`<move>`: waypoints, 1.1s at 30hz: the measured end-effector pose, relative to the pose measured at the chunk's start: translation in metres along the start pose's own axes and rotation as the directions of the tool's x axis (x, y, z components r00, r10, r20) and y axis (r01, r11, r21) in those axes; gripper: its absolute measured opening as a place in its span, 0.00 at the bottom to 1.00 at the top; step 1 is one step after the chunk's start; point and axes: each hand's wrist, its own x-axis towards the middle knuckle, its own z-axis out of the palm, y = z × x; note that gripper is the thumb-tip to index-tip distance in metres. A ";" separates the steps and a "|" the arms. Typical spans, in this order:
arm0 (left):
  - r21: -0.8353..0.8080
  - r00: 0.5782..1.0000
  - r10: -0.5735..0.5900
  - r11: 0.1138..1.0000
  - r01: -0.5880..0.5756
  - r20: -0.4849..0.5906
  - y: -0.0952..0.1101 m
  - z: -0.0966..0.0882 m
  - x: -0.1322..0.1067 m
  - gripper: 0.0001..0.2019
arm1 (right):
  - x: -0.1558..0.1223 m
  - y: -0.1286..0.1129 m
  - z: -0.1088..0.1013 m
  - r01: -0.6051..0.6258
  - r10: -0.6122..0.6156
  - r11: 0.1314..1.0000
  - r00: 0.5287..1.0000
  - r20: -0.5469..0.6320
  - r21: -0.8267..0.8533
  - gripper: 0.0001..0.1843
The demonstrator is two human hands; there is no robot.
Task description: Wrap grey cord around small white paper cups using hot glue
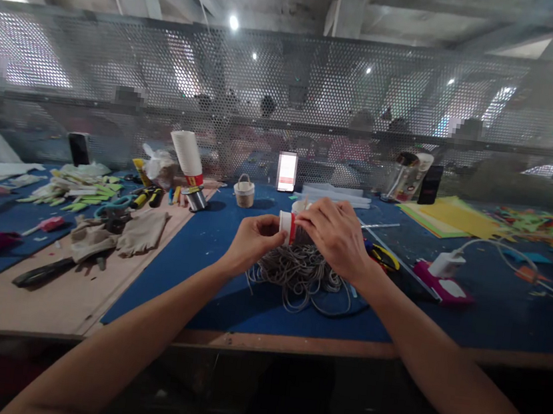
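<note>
My left hand (256,238) grips a white and red paper cup (285,227), turned on its side with its rim facing left. Fingers of my right hand (336,234) are closed in a pinch against the cup's other end; what lies between them is too small to make out. Under both hands spreads a loose tangle of grey cord (298,273) on the blue mat (170,288). Behind the hands, a small handled basket (244,193) stands upright. Part of another pale round thing (301,206) shows behind the cup, mostly hidden by my right hand.
On the left are a leaning stack of paper cups (186,152), work gloves (142,232), scissors (112,206) and foam strips (77,190). A lit phone (287,171) stands by the mesh screen (250,90). On the right lie yellow sheets (457,217) and a white plug (446,263) with cable.
</note>
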 end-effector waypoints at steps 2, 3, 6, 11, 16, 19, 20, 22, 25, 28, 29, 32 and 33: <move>0.003 1.000 -0.001 1.000 0.001 0.002 0.000 0.000 0.000 0.08 | 0.000 0.000 0.000 -0.007 0.007 1.000 1.000 -0.003 -0.001 0.10; 0.006 1.000 0.000 1.000 0.000 0.001 0.000 0.000 0.000 0.08 | 0.000 0.001 0.000 -0.009 0.009 1.000 1.000 -0.008 0.000 0.10; 0.021 1.000 0.004 1.000 -0.004 0.007 -0.001 0.000 0.000 0.07 | 0.000 0.001 0.001 -0.018 0.018 1.000 1.000 -0.021 -0.003 0.10; 0.024 1.000 0.008 1.000 -0.009 0.030 -0.001 -0.001 0.001 0.08 | -0.002 0.003 0.003 -0.033 0.033 0.999 0.999 -0.014 -0.005 0.11; 0.046 0.999 0.000 0.999 -0.002 0.040 0.001 0.000 0.001 0.08 | -0.002 0.002 0.002 -0.035 0.035 0.999 0.999 -0.015 -0.004 0.10; 0.040 0.999 -0.002 0.999 0.001 0.036 0.001 0.000 0.000 0.08 | -0.001 0.001 -0.001 -0.028 0.028 1.000 0.999 -0.023 -0.001 0.10; 0.038 0.999 -0.003 0.999 0.002 0.037 0.001 0.000 0.000 0.08 | -0.001 0.000 -0.001 -0.028 0.028 1.000 0.999 -0.024 0.004 0.09; 0.037 0.999 -0.001 0.999 -0.001 0.041 0.000 -0.001 0.000 0.08 | -0.001 0.000 -0.001 -0.026 0.027 1.000 0.999 -0.023 0.014 0.09; 0.044 0.999 0.005 0.999 -0.007 0.049 0.000 -0.001 0.000 0.08 | -0.001 0.000 0.000 -0.027 0.027 0.999 0.999 -0.027 0.017 0.08; 0.041 0.999 0.013 0.999 -0.015 0.049 0.000 0.000 0.000 0.07 | -0.001 0.001 0.002 -0.039 0.039 0.999 0.999 -0.038 -0.005 0.08; 0.039 0.999 0.013 0.999 -0.015 0.052 0.000 0.000 0.000 0.07 | -0.001 0.001 0.002 -0.039 0.039 0.999 0.999 -0.038 -0.012 0.09; 0.032 0.998 0.012 0.999 -0.014 0.067 0.000 0.000 0.000 0.07 | -0.002 0.002 0.004 -0.037 0.036 0.999 0.999 -0.026 -0.020 0.09; 0.032 0.997 0.015 0.999 -0.017 0.073 0.000 0.000 0.000 0.07 | -0.003 0.002 0.004 -0.039 0.038 0.999 0.999 -0.023 -0.018 0.09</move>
